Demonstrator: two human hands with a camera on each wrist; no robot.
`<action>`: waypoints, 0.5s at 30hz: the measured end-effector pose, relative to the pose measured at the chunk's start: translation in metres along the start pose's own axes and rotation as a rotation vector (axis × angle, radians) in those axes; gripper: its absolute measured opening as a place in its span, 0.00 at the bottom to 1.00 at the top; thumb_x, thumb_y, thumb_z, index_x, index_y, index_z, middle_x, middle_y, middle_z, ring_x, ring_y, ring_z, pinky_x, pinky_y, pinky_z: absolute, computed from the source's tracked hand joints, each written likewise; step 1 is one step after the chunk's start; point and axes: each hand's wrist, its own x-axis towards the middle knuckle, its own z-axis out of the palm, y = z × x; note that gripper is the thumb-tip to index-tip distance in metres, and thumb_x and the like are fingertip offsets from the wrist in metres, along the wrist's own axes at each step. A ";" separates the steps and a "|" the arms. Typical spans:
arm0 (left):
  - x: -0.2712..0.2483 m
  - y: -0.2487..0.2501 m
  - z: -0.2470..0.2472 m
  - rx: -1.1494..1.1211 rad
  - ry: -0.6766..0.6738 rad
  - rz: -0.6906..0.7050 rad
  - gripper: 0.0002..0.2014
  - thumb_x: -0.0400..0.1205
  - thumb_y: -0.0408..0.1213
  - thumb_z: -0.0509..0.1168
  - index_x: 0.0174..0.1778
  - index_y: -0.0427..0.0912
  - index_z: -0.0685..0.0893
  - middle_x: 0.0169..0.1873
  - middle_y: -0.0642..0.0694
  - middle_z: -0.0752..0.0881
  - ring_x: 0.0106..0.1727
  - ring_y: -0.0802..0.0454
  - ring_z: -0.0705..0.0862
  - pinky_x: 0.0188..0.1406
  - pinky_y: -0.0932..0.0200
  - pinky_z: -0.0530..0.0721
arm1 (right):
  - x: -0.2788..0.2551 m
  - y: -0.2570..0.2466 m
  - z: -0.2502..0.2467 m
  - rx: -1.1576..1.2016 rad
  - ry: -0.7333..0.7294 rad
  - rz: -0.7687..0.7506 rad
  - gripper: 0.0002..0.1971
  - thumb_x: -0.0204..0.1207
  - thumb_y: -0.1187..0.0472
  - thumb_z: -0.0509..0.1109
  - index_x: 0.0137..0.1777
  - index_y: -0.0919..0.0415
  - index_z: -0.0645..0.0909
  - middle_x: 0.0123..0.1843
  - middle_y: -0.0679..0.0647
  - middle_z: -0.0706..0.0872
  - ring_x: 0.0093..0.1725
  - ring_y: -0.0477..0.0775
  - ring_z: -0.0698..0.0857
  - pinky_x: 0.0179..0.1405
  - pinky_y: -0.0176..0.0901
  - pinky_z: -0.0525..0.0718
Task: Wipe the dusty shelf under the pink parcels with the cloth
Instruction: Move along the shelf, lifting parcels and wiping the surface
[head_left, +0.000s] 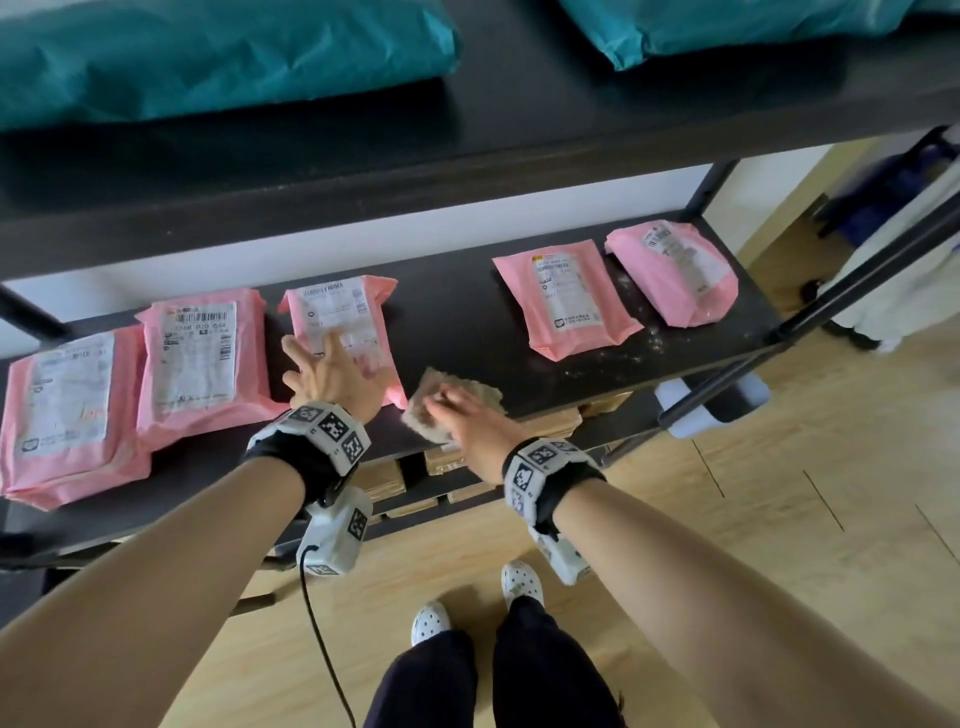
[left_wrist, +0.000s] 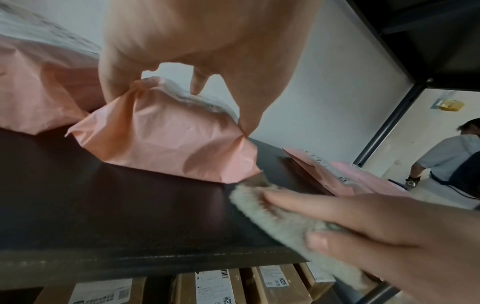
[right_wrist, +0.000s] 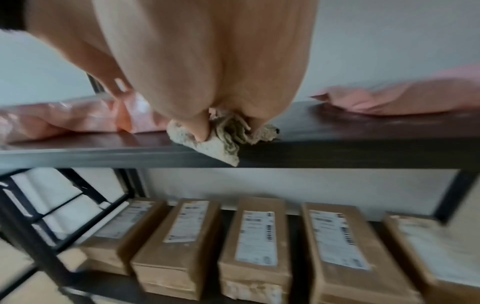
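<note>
Bare hands (head_left: 332, 376), forearms (head_left: 156, 545) — white tag-marked wristbands (head_left: 324, 431), dark trousers (head_left: 545, 670), spotted shoes (head_left: 430, 621).

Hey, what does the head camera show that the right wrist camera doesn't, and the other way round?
Head view only: teal parcels on the level above, white dust specks at the dark shelf's right end, and the left hand resting on a pink parcel. Right wrist view only: the full row of labelled cardboard boxes one level down; the head view catches just their edges. Both: the right hand pressing the cloth on that shelf by its front edge.
</note>
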 end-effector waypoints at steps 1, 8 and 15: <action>-0.001 0.001 -0.001 0.010 0.000 0.005 0.34 0.73 0.51 0.68 0.73 0.49 0.63 0.75 0.38 0.54 0.68 0.29 0.67 0.52 0.43 0.74 | -0.003 0.014 -0.004 -0.009 0.048 0.041 0.45 0.74 0.80 0.60 0.83 0.47 0.46 0.86 0.51 0.43 0.85 0.53 0.44 0.83 0.57 0.49; -0.016 0.028 -0.003 0.176 0.074 0.258 0.32 0.80 0.55 0.58 0.77 0.44 0.59 0.80 0.34 0.53 0.80 0.33 0.55 0.78 0.38 0.57 | -0.038 0.060 -0.020 -0.051 0.054 0.186 0.41 0.77 0.79 0.58 0.84 0.52 0.45 0.87 0.54 0.41 0.86 0.54 0.44 0.85 0.52 0.51; -0.022 0.085 0.014 0.063 -0.113 0.384 0.27 0.82 0.49 0.59 0.76 0.45 0.66 0.75 0.37 0.65 0.75 0.39 0.70 0.68 0.45 0.75 | -0.056 0.082 -0.043 -0.134 0.041 -0.004 0.38 0.77 0.79 0.59 0.83 0.54 0.54 0.86 0.51 0.50 0.85 0.53 0.51 0.82 0.54 0.62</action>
